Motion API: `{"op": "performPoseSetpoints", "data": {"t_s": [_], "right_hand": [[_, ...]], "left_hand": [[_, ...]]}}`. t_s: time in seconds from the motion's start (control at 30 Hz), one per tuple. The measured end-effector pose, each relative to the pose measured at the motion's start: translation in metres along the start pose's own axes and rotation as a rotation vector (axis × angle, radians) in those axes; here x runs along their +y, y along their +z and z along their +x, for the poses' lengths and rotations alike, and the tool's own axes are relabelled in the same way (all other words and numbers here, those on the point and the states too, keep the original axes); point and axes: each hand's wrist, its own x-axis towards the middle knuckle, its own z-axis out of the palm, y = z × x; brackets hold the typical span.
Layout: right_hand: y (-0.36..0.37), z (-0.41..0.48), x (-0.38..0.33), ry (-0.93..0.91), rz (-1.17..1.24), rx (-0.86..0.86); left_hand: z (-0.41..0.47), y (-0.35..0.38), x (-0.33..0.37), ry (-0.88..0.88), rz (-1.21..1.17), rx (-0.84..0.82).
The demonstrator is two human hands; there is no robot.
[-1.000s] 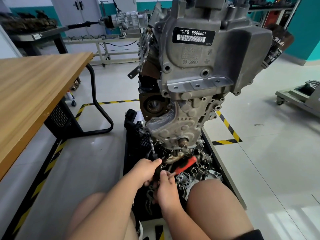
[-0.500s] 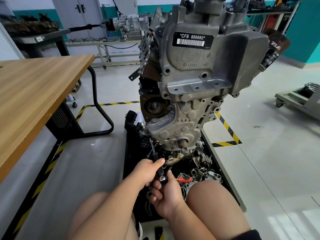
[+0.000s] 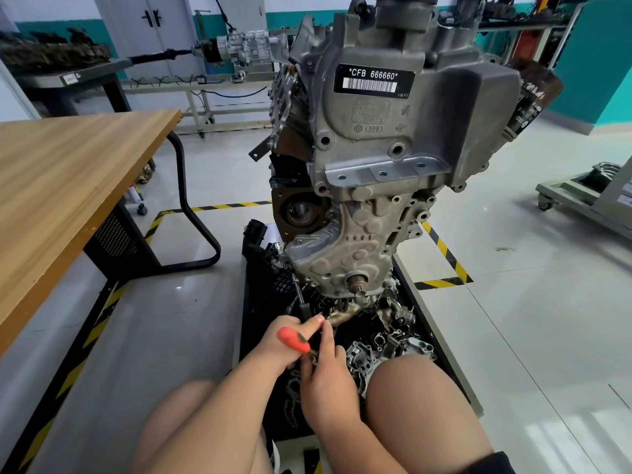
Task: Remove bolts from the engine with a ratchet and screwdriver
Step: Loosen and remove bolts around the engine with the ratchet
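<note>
hands meeting under engine's lower edge

bare knees (image 3: 410, 388) are framing the bottom of the view. between them the left hand (image 3: 280, 352) is curling round a black shaft (image 3: 301, 299), thumb stretched forward, while an orange-handled tool (image 3: 294, 340) is lying across its back. the right hand (image 3: 328, 374) is pressing in just beside it, fingers curling at the tool's dark end and index fingertip touching the left thumb; exactly how it is gripping cannot be told. the shaft is rising at a tilt to the lower left corner of the engine (image 3: 393, 148), which is standing upright over a black tray (image 3: 256, 302) littered with loose metal parts (image 3: 386, 340). a label (image 3: 372, 78) reading *cfb 666660* is showing high on the casing. a wooden counter (image 3: 68, 172) is standing to the left, striped floor tape (image 3: 444, 254) is running past the engine, and a grey drive unit (image 3: 246, 49) is resting on a far bench.
</note>
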Motion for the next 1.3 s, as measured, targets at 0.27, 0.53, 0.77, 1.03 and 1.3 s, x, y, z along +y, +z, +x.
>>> {"op": "performPoseSetpoints", "data": {"t_s": [0.27,0.53,0.77,1.03,1.3], "right_hand": [[0.004,0.009,0.001,0.123,0.522,-0.079],[0.006,0.01,-0.007,0.633,1.497,-0.387],[-0.002,0.007,-0.013,0.725,1.654,-0.44],[-0.004,0.007,-0.014,0.721,1.627,-0.413],[-0.004,0.005,-0.013,0.53,1.285,-0.197]], "left_hand": [[0.002,-0.005,0.0,-0.092,0.0,-0.007],[0.0,-0.01,-0.002,-0.128,-0.153,-0.084],[-0.007,-0.009,0.003,-0.031,-0.165,0.011],[-0.007,-0.008,0.003,-0.005,-0.174,0.012],[-0.005,-0.009,0.002,-0.012,-0.138,0.041]]}}
